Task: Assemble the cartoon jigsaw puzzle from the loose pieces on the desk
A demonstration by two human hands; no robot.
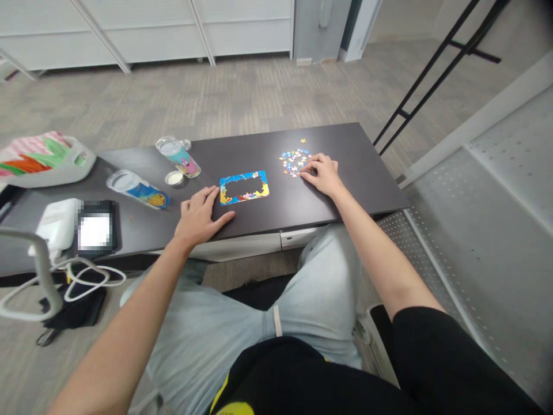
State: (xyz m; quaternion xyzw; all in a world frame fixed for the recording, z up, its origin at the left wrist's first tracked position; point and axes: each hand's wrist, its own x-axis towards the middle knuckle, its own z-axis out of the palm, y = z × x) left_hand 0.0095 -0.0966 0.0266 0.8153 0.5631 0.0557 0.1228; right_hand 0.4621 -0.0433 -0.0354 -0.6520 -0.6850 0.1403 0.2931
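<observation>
Head view, puzzle (248, 197) between left hand (199, 216), spread, empty, and right (323, 172), curled, hold unclear.

We record even, diffuse indoor light of moderate brightness; its source we cannot fix. On the dark tabletop (302, 202), a pale glare patch washes over the jigsaw pieces (301, 163), whose details we find soft. Shade gathers beneath the tabletop's near edge. Right of it, we note the black metal frame (404, 114) stretched toward a dark, blurred corner. At its left end, pixelation masks a dark-edged device (114, 227).
</observation>
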